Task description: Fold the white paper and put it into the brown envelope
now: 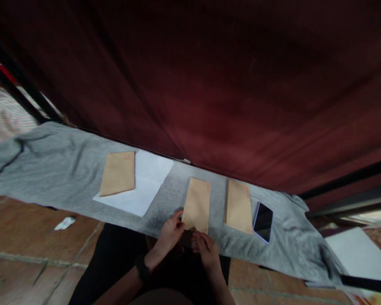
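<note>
A brown paper envelope lies lengthwise in front of me on a grey cloth. My left hand pinches its near left corner between thumb and fingers. At the near end, my right hand has its fingers curled in at the envelope's shaded lower edge, which hangs over the front of the cloth. To the right lies a stack of similar envelopes. On the left, another envelope pile rests partly over white paper sheets.
A phone with a dark screen lies right of the envelope stack. The grey cloth covers a long narrow surface, backed by a dark red curtain. A white scrap is on the tiled floor. A white flat object stands at far right.
</note>
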Tool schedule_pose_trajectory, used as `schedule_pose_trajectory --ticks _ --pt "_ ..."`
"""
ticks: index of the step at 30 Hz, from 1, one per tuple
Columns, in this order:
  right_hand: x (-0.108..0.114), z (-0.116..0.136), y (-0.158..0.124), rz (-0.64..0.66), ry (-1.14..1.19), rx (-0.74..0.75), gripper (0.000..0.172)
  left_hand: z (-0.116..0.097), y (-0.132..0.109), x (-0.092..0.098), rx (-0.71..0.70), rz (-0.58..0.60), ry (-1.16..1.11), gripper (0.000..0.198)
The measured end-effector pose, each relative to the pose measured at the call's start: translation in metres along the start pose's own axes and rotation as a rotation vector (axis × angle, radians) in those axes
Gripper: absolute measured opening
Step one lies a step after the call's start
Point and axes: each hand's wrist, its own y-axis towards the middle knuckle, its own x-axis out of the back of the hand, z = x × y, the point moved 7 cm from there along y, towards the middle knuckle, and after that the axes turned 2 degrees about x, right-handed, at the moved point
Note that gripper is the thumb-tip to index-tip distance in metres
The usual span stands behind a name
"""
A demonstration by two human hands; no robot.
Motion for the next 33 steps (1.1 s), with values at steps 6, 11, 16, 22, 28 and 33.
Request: schedule_pose_trajectory --ticks 6,11,16,22,28,33 --pt "-0.002 0.04 -0.018 -0.075 -0.673 0.608 0.043 -0.015 -0.012 0.006 -0.021 -0.054 0.545 0.051" --pt "-0.011 0.033 -0.023 -0.067 -0.885 0.73 0.054 -0.021 -0.013 0.006 -0.142 -0.124 0.805 0.04" --pt "-0.013 0.024 -0.023 -0.049 -0.968 0.749 0.055 -0.048 -0.015 -0.018 -0.647 -0.149 0.754 0.043" --pt "-0.018 0.02 -0.028 -0.073 -1.008 0.756 0.051 -0.042 -0.028 -0.047 -0.81 -0.075 0.924 0.063" --pt "-0.012 0.023 -0.03 -0.166 -0.986 0.697 0.049 -0.025 -0.037 -0.034 -0.825 -0.171 1.024 0.073" --pt "-0.003 0.02 -0.028 -0.139 -1.035 0.677 0.053 -0.022 -0.037 -0.027 -0.799 -0.187 1.05 0.074"
